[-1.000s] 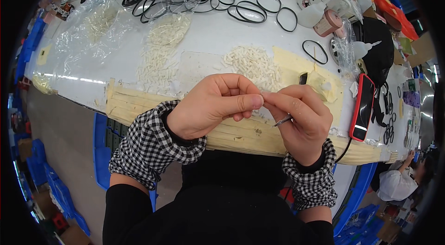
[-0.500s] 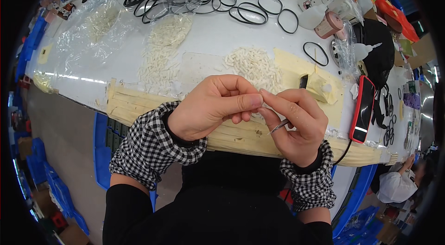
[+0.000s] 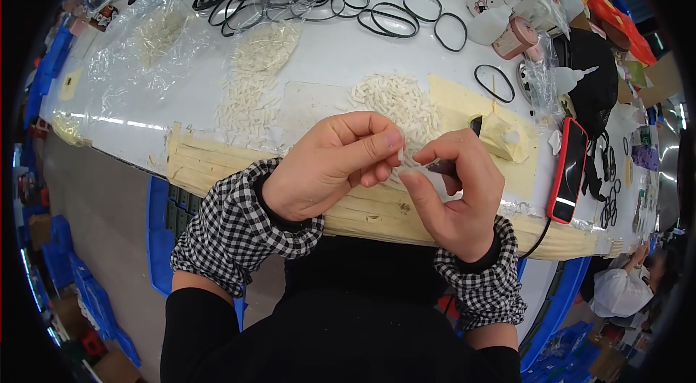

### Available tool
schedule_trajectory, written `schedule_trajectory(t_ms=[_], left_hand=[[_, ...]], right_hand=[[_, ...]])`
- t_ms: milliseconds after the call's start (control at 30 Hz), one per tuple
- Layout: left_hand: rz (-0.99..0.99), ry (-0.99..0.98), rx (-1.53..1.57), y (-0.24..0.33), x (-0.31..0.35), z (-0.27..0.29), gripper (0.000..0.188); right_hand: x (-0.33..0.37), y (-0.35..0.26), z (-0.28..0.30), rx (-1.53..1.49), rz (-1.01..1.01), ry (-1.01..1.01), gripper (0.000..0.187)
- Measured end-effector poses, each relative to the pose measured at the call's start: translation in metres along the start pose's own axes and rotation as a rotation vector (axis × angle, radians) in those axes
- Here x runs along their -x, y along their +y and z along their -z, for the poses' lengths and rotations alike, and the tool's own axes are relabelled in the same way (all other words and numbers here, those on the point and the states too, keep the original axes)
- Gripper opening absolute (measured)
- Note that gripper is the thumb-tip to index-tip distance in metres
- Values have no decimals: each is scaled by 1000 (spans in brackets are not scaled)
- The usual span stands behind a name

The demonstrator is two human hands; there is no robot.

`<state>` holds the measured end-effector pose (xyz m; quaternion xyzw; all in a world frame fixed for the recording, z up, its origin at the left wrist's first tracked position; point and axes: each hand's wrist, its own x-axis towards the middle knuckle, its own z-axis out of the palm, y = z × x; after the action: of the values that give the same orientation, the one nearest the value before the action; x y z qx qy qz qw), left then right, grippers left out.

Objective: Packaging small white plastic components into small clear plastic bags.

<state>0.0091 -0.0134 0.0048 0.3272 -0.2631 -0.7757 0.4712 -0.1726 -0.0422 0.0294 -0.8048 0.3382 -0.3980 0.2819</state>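
Observation:
Both my hands meet over the table's near edge. My left hand [image 3: 337, 158] has thumb and forefinger pinched together at a small white piece [image 3: 402, 156], which my fingers mostly cover. Just beside it, my right hand [image 3: 464, 191] has its thumb and forefinger slightly apart. Across that palm lies a slim metal tool [image 3: 442, 166], its dark end [image 3: 476, 124] showing past the knuckles; its exact kind is unclear. Beyond the hands is a heap of small white tube-like pieces [image 3: 395, 97]. More loose white pieces [image 3: 246, 104] spread to the left.
Black rubber-like loops [image 3: 391, 21] pile along the far side. Clear plastic bags [image 3: 268, 46] lie at left. A yellow sheet [image 3: 453, 93], a red-cased phone [image 3: 568, 173] and a pink jar [image 3: 515, 39] are at right. Yellow tape [image 3: 217, 158] covers the near edge.
My right thumb and forefinger have parted and drawn slightly away from the left fingertips. The metal tool has turned in my right hand. My left hand keeps its pinch, nearly still.

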Motion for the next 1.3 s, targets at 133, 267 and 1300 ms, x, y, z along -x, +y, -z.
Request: schedule_trajectory(t_ms=[133,267,1300], left_hand=[[23,-35,41,1,-1,1,16],[4,-69,46,-2,-1,2,16],[10,-118,57,1,0,-2,15]], right_hand=[[1,11,0,274,50,-50,31],[2,11,-4,371,44,-78,37],[1,9,-3,287,19,-94,35]])
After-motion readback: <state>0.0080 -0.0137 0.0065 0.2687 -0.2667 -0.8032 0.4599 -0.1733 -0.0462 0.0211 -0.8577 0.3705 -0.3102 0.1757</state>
